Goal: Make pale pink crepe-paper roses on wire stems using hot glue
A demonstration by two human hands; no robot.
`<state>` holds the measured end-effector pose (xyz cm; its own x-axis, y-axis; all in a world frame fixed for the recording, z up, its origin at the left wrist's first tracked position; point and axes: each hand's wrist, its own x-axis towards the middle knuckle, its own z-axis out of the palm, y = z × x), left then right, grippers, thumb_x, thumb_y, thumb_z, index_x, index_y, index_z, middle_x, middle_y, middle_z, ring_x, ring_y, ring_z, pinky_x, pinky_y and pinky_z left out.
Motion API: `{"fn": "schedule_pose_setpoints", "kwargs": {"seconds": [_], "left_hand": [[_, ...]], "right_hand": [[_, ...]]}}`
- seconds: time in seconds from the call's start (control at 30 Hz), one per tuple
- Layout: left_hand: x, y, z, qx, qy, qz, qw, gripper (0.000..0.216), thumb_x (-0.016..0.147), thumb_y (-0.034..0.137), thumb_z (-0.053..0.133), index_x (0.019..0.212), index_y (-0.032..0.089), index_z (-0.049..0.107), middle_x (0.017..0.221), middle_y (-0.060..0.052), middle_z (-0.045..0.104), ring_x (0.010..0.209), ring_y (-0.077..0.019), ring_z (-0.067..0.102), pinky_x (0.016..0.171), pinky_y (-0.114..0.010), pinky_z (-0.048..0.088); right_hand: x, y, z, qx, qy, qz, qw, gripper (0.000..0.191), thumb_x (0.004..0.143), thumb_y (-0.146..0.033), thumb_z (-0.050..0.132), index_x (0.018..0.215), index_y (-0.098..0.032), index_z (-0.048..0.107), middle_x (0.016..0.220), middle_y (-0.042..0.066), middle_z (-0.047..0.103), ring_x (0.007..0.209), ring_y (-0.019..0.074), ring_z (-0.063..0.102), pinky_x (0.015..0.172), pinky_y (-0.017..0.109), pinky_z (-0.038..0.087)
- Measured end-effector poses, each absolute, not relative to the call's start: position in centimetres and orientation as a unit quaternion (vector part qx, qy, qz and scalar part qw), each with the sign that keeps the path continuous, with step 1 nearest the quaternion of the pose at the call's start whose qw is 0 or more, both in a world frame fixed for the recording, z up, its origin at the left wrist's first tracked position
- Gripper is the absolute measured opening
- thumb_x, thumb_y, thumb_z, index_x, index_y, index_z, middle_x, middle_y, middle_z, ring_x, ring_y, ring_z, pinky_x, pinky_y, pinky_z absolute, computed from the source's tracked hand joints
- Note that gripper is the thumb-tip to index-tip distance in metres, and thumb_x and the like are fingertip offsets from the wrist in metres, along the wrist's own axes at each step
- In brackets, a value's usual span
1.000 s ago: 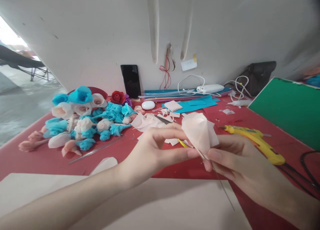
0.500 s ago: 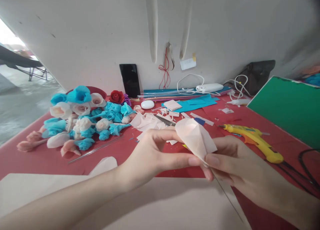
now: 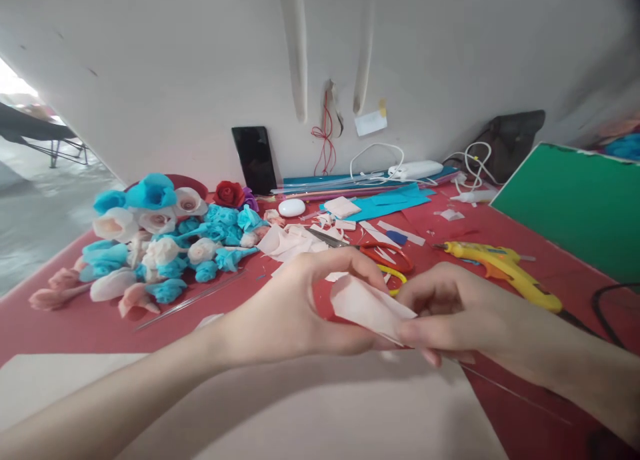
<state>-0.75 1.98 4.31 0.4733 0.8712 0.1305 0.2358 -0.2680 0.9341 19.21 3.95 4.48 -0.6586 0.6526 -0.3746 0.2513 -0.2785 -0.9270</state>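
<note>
A pale pink crepe paper flower (image 3: 367, 305) on a thin wire stem is held between my two hands, tilted with its open end to the left. My right hand (image 3: 450, 313) pinches its base, where the paper meets the wire. Around its near and far sides curve the thumb and fingers of my left hand (image 3: 295, 307); some of those fingertips are hidden behind the paper. The wire stem (image 3: 520, 392) runs out below my right hand toward the lower right. Just beyond the flower lie scissors (image 3: 387, 255) with red and yellow handles.
Finished blue, white and pink paper flowers (image 3: 165, 247) are heaped at the left. Paper scraps (image 3: 285, 241) lie behind my hands. A yellow glue gun (image 3: 505, 270) and a green board (image 3: 570, 207) are at the right. A phone (image 3: 254, 160) leans on the wall. A pale sheet (image 3: 250, 407) lies in front.
The flower has tipped over from nearly upright toward the left and dropped slightly. Its stem has swung to the right, and the scissors' handles have come into view. The camera view has shifted a little.
</note>
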Motion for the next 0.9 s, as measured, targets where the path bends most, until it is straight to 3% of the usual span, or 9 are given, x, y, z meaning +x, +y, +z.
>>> {"fn": "schedule_pose_setpoints", "kwargs": {"seconds": [0.23, 0.37, 0.57, 0.77, 0.9], "left_hand": [[-0.8, 2.0, 4.0, 0.846, 0.314, 0.333, 0.272, 0.014, 0.076, 0.024, 0.07, 0.086, 0.02, 0.061, 0.079, 0.0, 0.068, 0.074, -0.0153, 0.062, 0.091, -0.035, 0.042], [-1.1, 2.3, 3.7, 0.887, 0.266, 0.324, 0.195, 0.013, 0.079, 0.021, 0.065, 0.091, 0.021, 0.062, 0.081, -0.003, 0.071, 0.079, -0.0174, 0.063, 0.089, -0.037, 0.043], [-1.3, 2.4, 3.3, 0.906, 0.238, 0.306, 0.17, 0.017, 0.079, 0.014, 0.062, 0.093, 0.024, 0.064, 0.091, -0.003, 0.073, 0.088, -0.0189, 0.063, 0.084, -0.034, 0.046], [-1.2, 2.1, 3.5, 0.908, 0.228, 0.317, 0.153, 0.022, 0.077, 0.011, 0.064, 0.092, 0.027, 0.066, 0.091, 0.002, 0.074, 0.084, -0.0149, 0.065, 0.106, -0.04, 0.032], [-1.1, 2.1, 3.4, 0.901, 0.24, 0.33, 0.148, 0.026, 0.076, 0.012, 0.065, 0.096, 0.03, 0.067, 0.091, 0.003, 0.074, 0.083, -0.0157, 0.065, 0.11, -0.042, 0.028]], "right_hand": [[19.8, 4.5, 4.0, -0.363, -0.636, 0.676, 0.082, 0.015, 0.077, -0.029, 0.065, 0.073, -0.015, 0.066, 0.055, -0.004, 0.05, 0.048, 0.0032, 0.039, 0.044, 0.015, 0.026], [19.6, 4.5, 4.6, -0.398, -0.634, 0.658, 0.078, 0.017, 0.074, -0.028, 0.066, 0.065, -0.015, 0.059, 0.054, -0.005, 0.046, 0.046, 0.0033, 0.034, 0.043, 0.017, 0.023], [19.9, 4.6, 4.6, -0.394, -0.673, 0.621, 0.08, 0.014, 0.072, -0.027, 0.068, 0.064, -0.017, 0.061, 0.057, -0.005, 0.05, 0.052, 0.0053, 0.041, 0.047, 0.017, 0.028], [20.4, 4.5, 4.0, -0.359, -0.693, 0.617, 0.097, 0.014, 0.074, -0.032, 0.068, 0.068, -0.019, 0.065, 0.059, -0.004, 0.054, 0.053, 0.0068, 0.045, 0.045, 0.017, 0.031], [20.5, 4.4, 4.0, -0.365, -0.705, 0.6, 0.099, 0.018, 0.073, -0.036, 0.07, 0.068, -0.019, 0.065, 0.06, -0.003, 0.055, 0.054, 0.0078, 0.048, 0.046, 0.016, 0.034]]}}
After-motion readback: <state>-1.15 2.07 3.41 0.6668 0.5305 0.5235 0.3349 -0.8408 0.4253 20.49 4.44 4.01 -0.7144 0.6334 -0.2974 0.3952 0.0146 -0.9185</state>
